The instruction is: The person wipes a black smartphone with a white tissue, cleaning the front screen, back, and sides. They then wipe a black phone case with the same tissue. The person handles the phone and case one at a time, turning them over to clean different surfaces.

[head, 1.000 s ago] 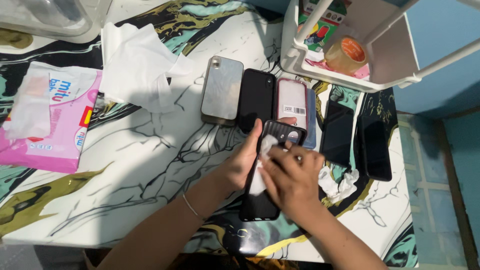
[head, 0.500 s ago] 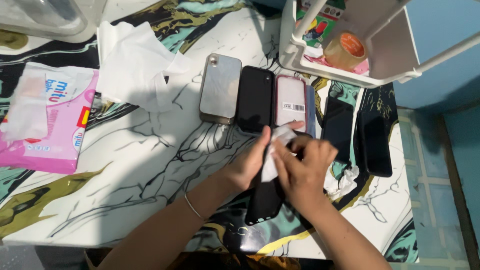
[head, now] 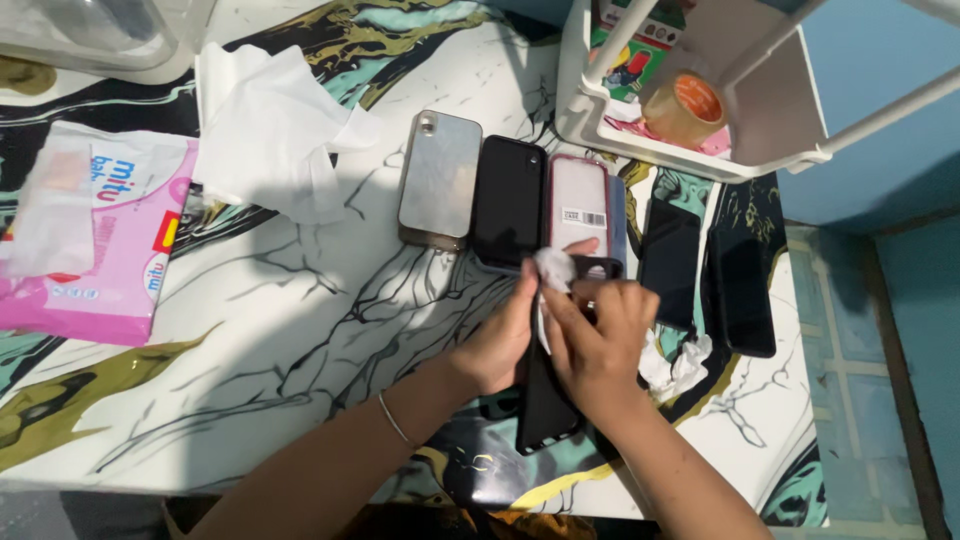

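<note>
Counting outward from the white rack [head: 700,150] at the table's far right corner.

Phones and cases: six showing. Three are lying in a row just left of the rack: one silver phone [head: 440,180], one black phone [head: 509,203], one red-edged case [head: 580,205]. Two dark phones [head: 670,262] [head: 742,290] are lying below the rack. One black case [head: 545,405] is sitting under two hands.

Tape rolls: one [head: 682,108], inside the rack.

Wipe packs: one pink pack [head: 95,240], far left of the rack.

Loose wipes: three showing, one flat sheet [head: 270,130], one wad [head: 553,267], one crumpled piece [head: 675,365].
</note>
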